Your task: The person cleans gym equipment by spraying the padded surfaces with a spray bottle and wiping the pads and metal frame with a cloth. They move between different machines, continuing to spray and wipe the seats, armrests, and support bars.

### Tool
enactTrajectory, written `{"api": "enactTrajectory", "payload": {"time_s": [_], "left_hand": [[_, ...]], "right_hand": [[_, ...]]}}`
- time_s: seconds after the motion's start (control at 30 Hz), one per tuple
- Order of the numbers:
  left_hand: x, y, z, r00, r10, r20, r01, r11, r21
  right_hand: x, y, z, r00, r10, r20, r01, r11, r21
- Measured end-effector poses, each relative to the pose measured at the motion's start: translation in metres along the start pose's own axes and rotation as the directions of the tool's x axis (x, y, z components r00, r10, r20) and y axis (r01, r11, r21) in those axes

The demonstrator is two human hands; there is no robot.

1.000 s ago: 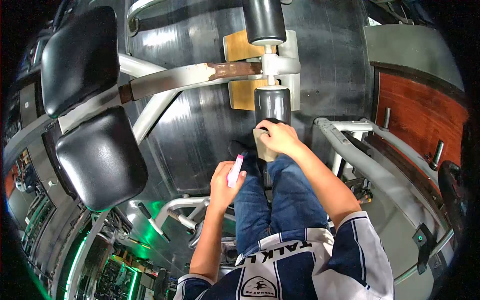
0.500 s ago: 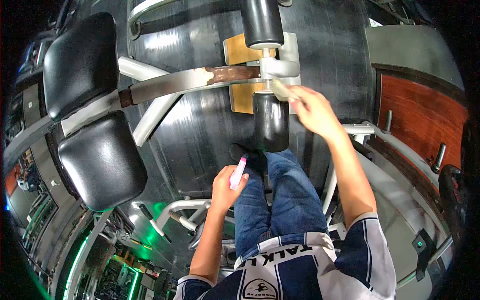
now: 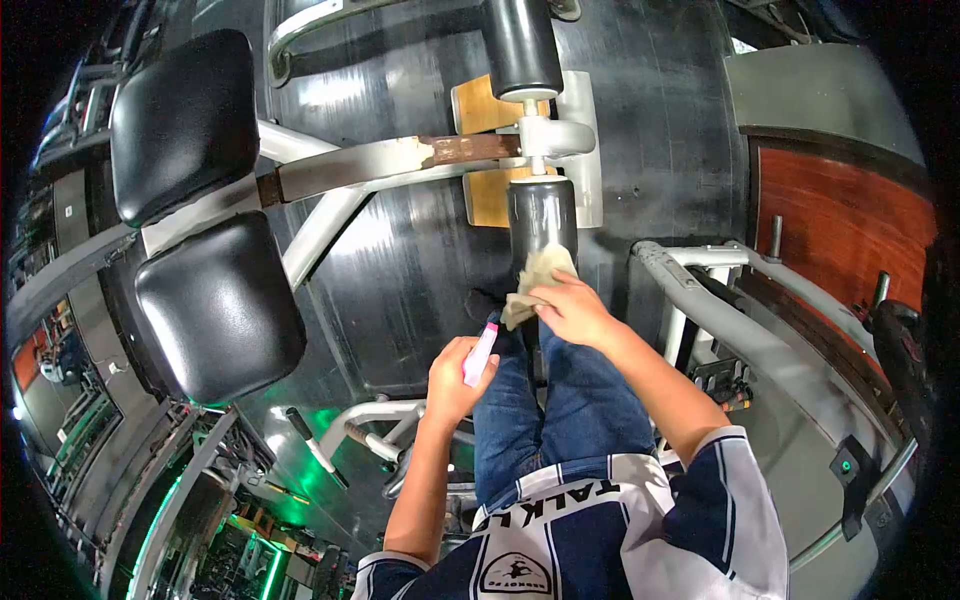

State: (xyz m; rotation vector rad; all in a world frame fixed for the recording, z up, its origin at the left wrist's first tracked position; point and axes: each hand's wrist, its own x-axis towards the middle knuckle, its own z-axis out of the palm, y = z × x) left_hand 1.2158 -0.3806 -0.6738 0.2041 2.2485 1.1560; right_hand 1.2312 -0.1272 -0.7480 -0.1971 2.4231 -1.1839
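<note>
My left hand (image 3: pixel 458 377) is wrapped round a small white and pink bottle (image 3: pixel 481 354), held above my left leg. Pinched in my right hand (image 3: pixel 574 311) is a crumpled beige cloth (image 3: pixel 541 279), which lies against the near end of the lower black foam roller (image 3: pixel 542 213). A second black roller (image 3: pixel 523 48) sits farther up on the same metal bar. Between the rollers, a grey metal arm (image 3: pixel 350 170) with a brown, worn section joins the bar.
Two black padded seats (image 3: pixel 220 310) stand at the left. Wooden-topped plates (image 3: pixel 487 198) lie beneath the rollers. Grey machine tubing (image 3: pixel 700 290) runs along the right, beside a red-brown panel (image 3: pixel 840 215). Black flooring (image 3: pixel 400 300) surrounds the machine.
My right hand has moved down with the cloth, from the joint between the rollers to the lower roller's near end. My left hand has barely moved. The view has shifted slightly.
</note>
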Motion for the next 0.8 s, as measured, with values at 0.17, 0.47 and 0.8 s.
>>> {"api": "enactTrajectory", "payload": {"time_s": [0.17,0.47,0.8], "left_hand": [[-0.004,-0.016,0.0,1.0,-0.017,-0.015,0.016,1.0,-0.016],[0.0,-0.013,0.002,1.0,-0.003,-0.028,0.002,0.999,-0.037],[0.003,-0.011,-0.003,1.0,-0.005,-0.027,0.004,0.999,-0.036]], "right_hand": [[-0.057,0.033,-0.013,0.888,0.458,-0.042,-0.39,0.799,0.457],[0.015,0.071,-0.032,0.737,0.487,-0.469,-0.093,0.76,0.644],[-0.03,-0.013,0.059,0.979,0.13,-0.156,-0.162,0.963,-0.215]]}}
